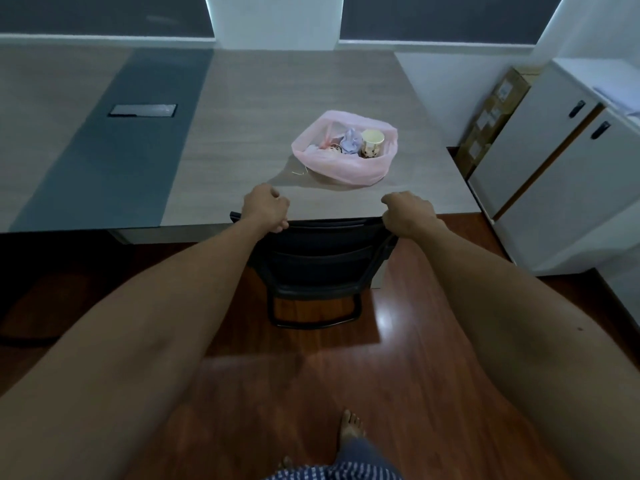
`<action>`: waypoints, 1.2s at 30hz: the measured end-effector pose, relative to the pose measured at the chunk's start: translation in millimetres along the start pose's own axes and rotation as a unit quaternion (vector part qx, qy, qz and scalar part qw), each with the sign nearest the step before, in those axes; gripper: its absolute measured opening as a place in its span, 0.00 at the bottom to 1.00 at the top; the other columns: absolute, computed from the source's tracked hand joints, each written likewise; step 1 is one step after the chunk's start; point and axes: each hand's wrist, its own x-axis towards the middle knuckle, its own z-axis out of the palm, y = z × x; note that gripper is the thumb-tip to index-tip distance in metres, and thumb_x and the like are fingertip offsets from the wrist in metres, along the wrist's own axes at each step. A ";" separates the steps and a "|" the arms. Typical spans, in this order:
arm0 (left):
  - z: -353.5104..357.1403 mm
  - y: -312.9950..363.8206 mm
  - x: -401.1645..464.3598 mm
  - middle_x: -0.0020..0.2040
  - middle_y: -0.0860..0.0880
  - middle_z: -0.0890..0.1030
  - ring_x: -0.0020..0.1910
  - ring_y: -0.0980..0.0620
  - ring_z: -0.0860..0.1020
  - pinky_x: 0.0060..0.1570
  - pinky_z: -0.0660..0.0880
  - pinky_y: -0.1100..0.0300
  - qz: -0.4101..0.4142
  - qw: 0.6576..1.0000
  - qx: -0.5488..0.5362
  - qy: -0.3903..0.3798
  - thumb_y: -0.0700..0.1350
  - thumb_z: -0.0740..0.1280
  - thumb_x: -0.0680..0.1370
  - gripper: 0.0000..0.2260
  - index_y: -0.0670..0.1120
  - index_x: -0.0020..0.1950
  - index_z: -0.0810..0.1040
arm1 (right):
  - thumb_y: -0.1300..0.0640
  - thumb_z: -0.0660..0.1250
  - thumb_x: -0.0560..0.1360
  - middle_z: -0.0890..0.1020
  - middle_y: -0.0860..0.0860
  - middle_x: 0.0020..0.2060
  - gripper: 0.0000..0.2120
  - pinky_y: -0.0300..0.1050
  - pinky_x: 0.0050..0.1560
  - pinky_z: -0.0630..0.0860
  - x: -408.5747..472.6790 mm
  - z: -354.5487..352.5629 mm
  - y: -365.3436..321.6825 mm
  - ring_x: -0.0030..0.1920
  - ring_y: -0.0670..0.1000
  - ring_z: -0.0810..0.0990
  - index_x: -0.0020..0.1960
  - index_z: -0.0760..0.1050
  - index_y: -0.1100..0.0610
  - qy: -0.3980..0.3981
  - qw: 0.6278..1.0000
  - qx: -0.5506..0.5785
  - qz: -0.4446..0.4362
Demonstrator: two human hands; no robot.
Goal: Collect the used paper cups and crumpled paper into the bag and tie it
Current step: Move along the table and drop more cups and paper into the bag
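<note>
Your pink bag [341,157] sits open-mouthed on the wooden table [277,98], toward its right front part, well ahead of both your hands and apart from them. Inside it, a yellow paper cup [372,143] stands at the right, a wad of crumpled paper [349,141] lies beside it in the middle, and another paper cup [335,149] lies lower at the left, partly hidden by the bag's wall. The bag's mouth is untied.

Nearer to you, your left hand [266,208] curls over the left top corner of the black chair [318,258], fingers wrapped round its backrest edge. Your right hand [407,213] grips the right top corner the same way, fingers folded over the edge. The chair is tucked against the table's front edge, directly below the bag as you see it, so the bag lies between your two hands but farther out on the tabletop.

A dark strip [114,143] with a metal hatch runs across the table at your left. White cabinets [554,161] stand to the right, a cardboard box [491,119] leaning beside them. Your bare foot [349,427] rests on the reddish wood floor.
</note>
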 end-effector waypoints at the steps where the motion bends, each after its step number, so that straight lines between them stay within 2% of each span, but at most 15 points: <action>1: -3.3 4.9 1.2 0.47 0.39 0.84 0.34 0.47 0.84 0.32 0.82 0.55 0.020 1.000 0.000 0.000 0.46 0.67 0.81 0.12 0.43 0.62 0.76 | 0.59 0.60 0.77 0.78 0.58 0.63 0.19 0.56 0.58 0.76 0.3 -2.4 -5.0 0.59 0.61 0.78 0.67 0.74 0.57 0.014 1.000 0.025 0.012; 4: -9.7 16.0 9.7 0.47 0.40 0.84 0.38 0.44 0.84 0.41 0.85 0.48 0.070 0.997 0.031 0.011 0.50 0.69 0.78 0.06 0.48 0.49 0.77 | 0.58 0.59 0.79 0.78 0.57 0.64 0.19 0.57 0.59 0.76 4.6 -7.3 -14.8 0.60 0.60 0.78 0.68 0.73 0.56 0.045 0.996 0.074 0.028; 6: -9.3 23.1 23.2 0.44 0.42 0.84 0.44 0.41 0.84 0.47 0.84 0.44 0.085 0.995 0.047 0.014 0.54 0.68 0.72 0.08 0.50 0.42 0.76 | 0.56 0.59 0.79 0.79 0.57 0.62 0.17 0.55 0.57 0.77 12.6 -11.9 -14.9 0.58 0.59 0.78 0.67 0.73 0.56 0.060 0.993 0.091 0.035; 10: 5.5 41.5 60.3 0.46 0.44 0.85 0.48 0.39 0.83 0.50 0.83 0.44 0.122 0.990 0.070 -0.001 0.51 0.68 0.73 0.05 0.52 0.40 0.76 | 0.55 0.59 0.81 0.77 0.57 0.65 0.18 0.55 0.60 0.75 46.1 -21.8 -7.0 0.61 0.60 0.77 0.70 0.71 0.56 0.069 0.988 0.128 0.062; 12: 16.0 52.9 81.7 0.50 0.44 0.85 0.50 0.39 0.83 0.52 0.82 0.47 0.144 0.986 0.085 -0.003 0.48 0.68 0.75 0.01 0.52 0.43 0.79 | 0.55 0.59 0.81 0.75 0.58 0.68 0.20 0.56 0.62 0.74 71.7 -22.7 0.8 0.64 0.61 0.76 0.72 0.69 0.56 0.066 0.984 0.148 0.068; 15: 35.2 68.0 122.5 0.55 0.45 0.85 0.54 0.42 0.82 0.56 0.79 0.50 0.157 0.981 0.115 -0.005 0.45 0.67 0.75 0.08 0.49 0.51 0.84 | 0.53 0.60 0.82 0.73 0.60 0.70 0.22 0.58 0.64 0.73 120.7 -15.3 15.8 0.66 0.63 0.74 0.75 0.66 0.55 0.059 0.977 0.189 0.082; 19: 62.8 82.6 185.3 0.59 0.42 0.82 0.60 0.42 0.78 0.61 0.75 0.53 0.155 0.973 0.168 -0.006 0.47 0.69 0.76 0.09 0.51 0.53 0.85 | 0.51 0.59 0.83 0.74 0.62 0.69 0.22 0.56 0.66 0.71 194.4 2.3 39.2 0.67 0.65 0.74 0.75 0.68 0.54 0.036 0.957 0.265 0.112; 21: 75.9 92.3 214.3 0.65 0.40 0.76 0.66 0.40 0.74 0.65 0.72 0.53 0.154 0.966 0.206 -0.008 0.47 0.68 0.77 0.10 0.51 0.57 0.84 | 0.51 0.59 0.82 0.74 0.63 0.69 0.21 0.54 0.65 0.73 230.1 10.1 52.3 0.66 0.64 0.75 0.73 0.71 0.54 0.028 0.945 0.299 0.126; 23: 89.0 102.4 240.8 0.74 0.39 0.67 0.74 0.39 0.66 0.70 0.67 0.49 0.157 0.957 0.244 -0.019 0.46 0.67 0.80 0.12 0.50 0.62 0.83 | 0.52 0.59 0.82 0.75 0.62 0.68 0.20 0.53 0.66 0.74 263.4 18.4 65.6 0.64 0.64 0.76 0.72 0.73 0.55 0.020 0.931 0.334 0.145; 25: 101.7 108.7 266.3 0.82 0.41 0.56 0.80 0.41 0.56 0.74 0.63 0.45 0.157 0.945 0.285 -0.030 0.47 0.66 0.81 0.13 0.52 0.65 0.81 | 0.51 0.60 0.81 0.74 0.62 0.69 0.20 0.54 0.67 0.74 292.0 27.6 77.7 0.63 0.63 0.77 0.71 0.74 0.55 0.010 0.917 0.362 0.168; 27: 113.2 111.1 291.7 0.84 0.45 0.49 0.82 0.43 0.50 0.75 0.60 0.42 0.154 0.936 0.314 -0.045 0.48 0.66 0.82 0.14 0.55 0.67 0.80 | 0.51 0.61 0.81 0.73 0.61 0.69 0.20 0.55 0.66 0.75 317.8 38.9 88.8 0.61 0.62 0.79 0.70 0.76 0.55 0.002 0.903 0.385 0.192; 29: 122.7 111.5 311.1 0.84 0.48 0.46 0.82 0.43 0.50 0.75 0.60 0.40 0.160 0.923 0.342 -0.068 0.48 0.64 0.82 0.17 0.56 0.71 0.77 | 0.49 0.62 0.80 0.73 0.60 0.68 0.20 0.56 0.65 0.77 338.9 50.1 97.6 0.59 0.62 0.79 0.69 0.77 0.53 -0.010 0.892 0.400 0.211; 31: 128.9 110.0 325.6 0.84 0.49 0.44 0.79 0.40 0.57 0.72 0.65 0.39 0.183 0.903 0.380 -0.080 0.48 0.64 0.83 0.20 0.58 0.76 0.71 | 0.46 0.63 0.79 0.72 0.59 0.68 0.20 0.57 0.62 0.79 355.2 60.6 103.0 0.57 0.62 0.80 0.68 0.78 0.52 -0.027 0.881 0.412 0.230; 34: 135.3 103.8 344.2 0.84 0.52 0.40 0.64 0.35 0.75 0.57 0.76 0.43 0.219 0.882 0.407 -0.089 0.47 0.67 0.81 0.29 0.62 0.79 0.60 | 0.47 0.68 0.77 0.73 0.59 0.68 0.22 0.59 0.61 0.80 367.1 71.1 104.5 0.57 0.63 0.80 0.68 0.77 0.54 -0.046 0.874 0.424 0.234; 36: 138.8 101.0 355.7 0.84 0.54 0.40 0.54 0.35 0.80 0.50 0.78 0.46 0.219 0.884 0.402 -0.090 0.42 0.69 0.78 0.38 0.61 0.81 0.53 | 0.50 0.73 0.76 0.71 0.58 0.70 0.27 0.59 0.64 0.77 370.1 75.1 103.9 0.63 0.62 0.77 0.71 0.74 0.58 -0.033 0.894 0.393 0.213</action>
